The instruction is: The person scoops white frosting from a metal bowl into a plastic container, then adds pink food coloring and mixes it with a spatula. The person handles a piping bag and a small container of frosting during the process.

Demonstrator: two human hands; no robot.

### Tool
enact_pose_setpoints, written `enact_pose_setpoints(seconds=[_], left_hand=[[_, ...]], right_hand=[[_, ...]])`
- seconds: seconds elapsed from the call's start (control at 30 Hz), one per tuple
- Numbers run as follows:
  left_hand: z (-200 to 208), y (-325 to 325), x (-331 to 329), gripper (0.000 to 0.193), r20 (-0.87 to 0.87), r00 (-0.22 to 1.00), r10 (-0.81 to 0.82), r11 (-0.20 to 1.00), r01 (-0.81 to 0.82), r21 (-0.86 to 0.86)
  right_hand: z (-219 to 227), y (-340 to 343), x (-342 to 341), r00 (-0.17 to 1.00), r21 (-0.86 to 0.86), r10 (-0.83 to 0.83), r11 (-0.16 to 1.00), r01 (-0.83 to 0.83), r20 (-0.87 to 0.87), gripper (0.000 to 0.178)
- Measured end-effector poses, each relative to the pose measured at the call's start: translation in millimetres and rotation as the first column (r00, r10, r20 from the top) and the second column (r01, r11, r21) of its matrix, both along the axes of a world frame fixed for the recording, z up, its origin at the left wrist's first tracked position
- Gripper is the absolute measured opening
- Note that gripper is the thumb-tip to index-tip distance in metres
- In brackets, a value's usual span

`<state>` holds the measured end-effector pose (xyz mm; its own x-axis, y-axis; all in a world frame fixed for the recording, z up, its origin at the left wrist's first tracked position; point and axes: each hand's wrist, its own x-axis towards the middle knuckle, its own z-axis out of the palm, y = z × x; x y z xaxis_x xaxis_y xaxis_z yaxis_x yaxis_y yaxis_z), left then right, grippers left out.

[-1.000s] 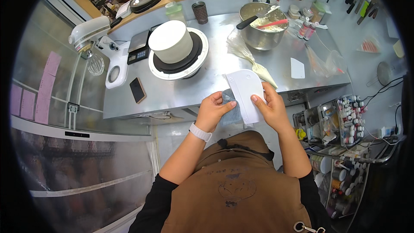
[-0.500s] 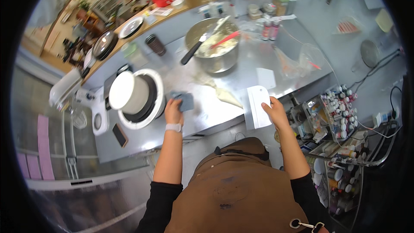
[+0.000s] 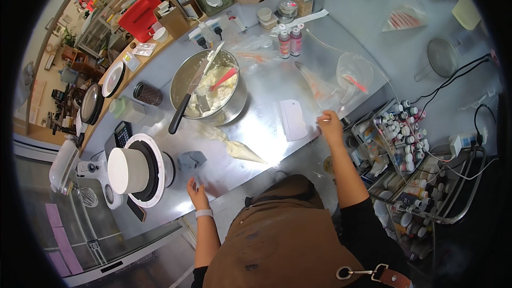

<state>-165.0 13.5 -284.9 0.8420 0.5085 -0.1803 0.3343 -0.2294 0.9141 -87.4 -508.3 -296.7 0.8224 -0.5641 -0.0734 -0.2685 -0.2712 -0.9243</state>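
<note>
The white scraper (image 3: 293, 120), a single flat, thin sheet with rounded corners, lies near the close edge of the steel counter (image 3: 266, 96), beside the right hand. Of the two hands, the left (image 3: 198, 193) is open and empty, fingers apart, while the right (image 3: 329, 123) is empty with its fingers loosely bent, clear of the scraper. Half a second ago the right held that scraper and the left held the cloth; both things now lie on the counter, released. The one blue-grey cloth (image 3: 192, 160) is soft and crumpled, just beyond the left hand. Left of it, one smooth white cylindrical cake (image 3: 128, 170) sits on a black disc (image 3: 152, 166) on one round white turntable (image 3: 161, 170). Further in lies one tapering, clear piping bag (image 3: 242, 151) with pale cream filling. Behind it stands one shiny metal bowl (image 3: 236, 104) of lumpy cream, bearing two tools: a black-handled spatula (image 3: 181, 111) and a red one (image 3: 224, 78). Beyond, toward the wall, two pink bottles (image 3: 295, 42) with pale caps stand side by side.
</note>
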Motion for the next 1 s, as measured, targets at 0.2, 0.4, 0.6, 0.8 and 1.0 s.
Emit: enact_pose_setpoints(seconds=[0.2, 0.4, 0.6, 0.8, 1.0], left_hand=[[-14.6, 8.0, -65.9, 0.032, -0.131, 0.991, -0.024, 0.997, 0.013, -0.078], [-52.5, 13.2, -129.3, 0.044, -0.473, 0.881, -0.007, 0.925, -0.174, -0.337], [-77.1, 59.0, -89.7, 0.088, -0.207, 0.701, 0.683, 0.411, -0.603, -0.684], [-88.3, 82.8, -84.7, 0.108, -0.169, 0.655, 0.736, 0.462, -0.67, -0.581], [-107.3, 116.4, -92.1, 0.099, -0.116, 0.761, 0.639, 0.598, -0.585, -0.548]], right_hand=[[10.4, -58.7, -30.0, 0.982, 0.278, -0.189, 0.944, 0.178, 0.013, 0.014], [35.8, -24.2, -58.3, 0.977, 0.459, 0.209, 0.873, -0.167, -0.042, 0.009], [74.4, 45.5, -75.8, 0.69, 0.461, 0.695, 0.689, -0.559, -0.202, 0.009], [82.7, 88.7, -102.8, 0.496, 0.474, 0.827, 0.559, -0.68, -0.264, 0.008], [93.7, 135.5, -158.8, 0.434, 0.407, 0.835, 0.546, -0.732, -0.339, 0.007]])
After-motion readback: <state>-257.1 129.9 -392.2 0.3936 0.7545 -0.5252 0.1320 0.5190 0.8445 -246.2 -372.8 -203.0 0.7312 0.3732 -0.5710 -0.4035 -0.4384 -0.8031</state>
